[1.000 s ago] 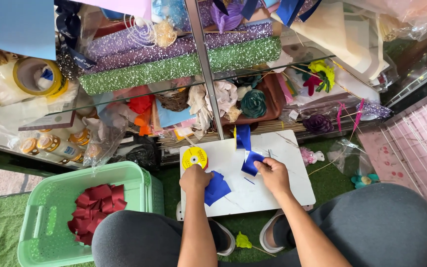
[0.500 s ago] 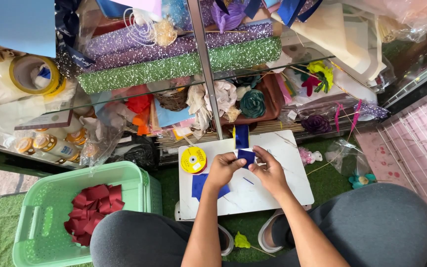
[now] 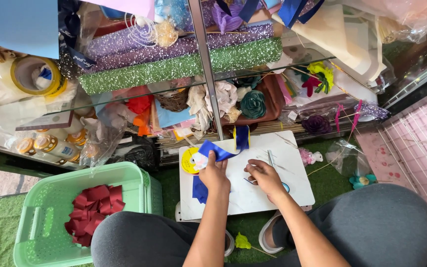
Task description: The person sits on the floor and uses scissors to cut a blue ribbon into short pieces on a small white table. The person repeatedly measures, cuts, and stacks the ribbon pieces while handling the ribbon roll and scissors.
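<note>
From the head camera, looking straight down past the knees, the person's left hand (image 3: 214,174) is pinched shut on a strip of blue ribbon (image 3: 217,149), thumb and fingers clamped on it near the left side of the small white tabletop (image 3: 273,198). The ribbon's long axis runs up and to the right from that grip, towards its free end (image 3: 242,137), which stands near the board's far edge; more blue ribbon (image 3: 199,190) hangs below the hand. The right hand (image 3: 264,177) rests beside it, just apart, fingers curled down on the board; whether it grips anything I cannot tell, since the fingertips hide what lies under them. A thin pale tool (image 3: 271,158), maybe scissors, lies just beyond the right hand, so that hand is nearer to it, while the left alone has the ribbon. A yellow ribbon spool (image 3: 190,161) sits touching the ribbon at the board's left edge. To the left stands a green basket (image 3: 45,212) holding red bows (image 3: 91,214). The glass shelves (image 3: 139,96) above are crowded and hard to sort out, and both arms are cut off at the lower edge.
</note>
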